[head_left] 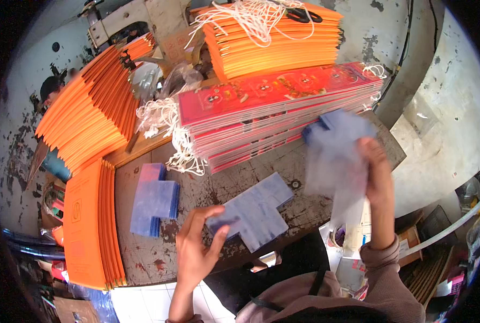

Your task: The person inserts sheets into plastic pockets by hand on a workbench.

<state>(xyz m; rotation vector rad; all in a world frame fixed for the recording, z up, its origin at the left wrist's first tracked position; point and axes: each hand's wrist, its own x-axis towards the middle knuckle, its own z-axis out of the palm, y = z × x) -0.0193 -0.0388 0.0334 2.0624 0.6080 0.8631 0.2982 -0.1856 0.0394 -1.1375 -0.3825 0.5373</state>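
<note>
Head view: left hand (197, 247) is pinching the near-left corner of a translucent blue plastic sleeve (259, 210) lying flat — long axis running far-right. Right hand (377, 172) is gripping another blurred sleeve (337, 156), raised further right.

A dusty mauve-brown long sleeve (384, 269) with ribbed cuff, lower right of frame; dark strap (283, 307) crosses the chest.

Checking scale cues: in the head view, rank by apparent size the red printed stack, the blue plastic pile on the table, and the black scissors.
1. Red printed stack
2. Blue plastic pile
3. Black scissors, though farthest from the camera
</note>
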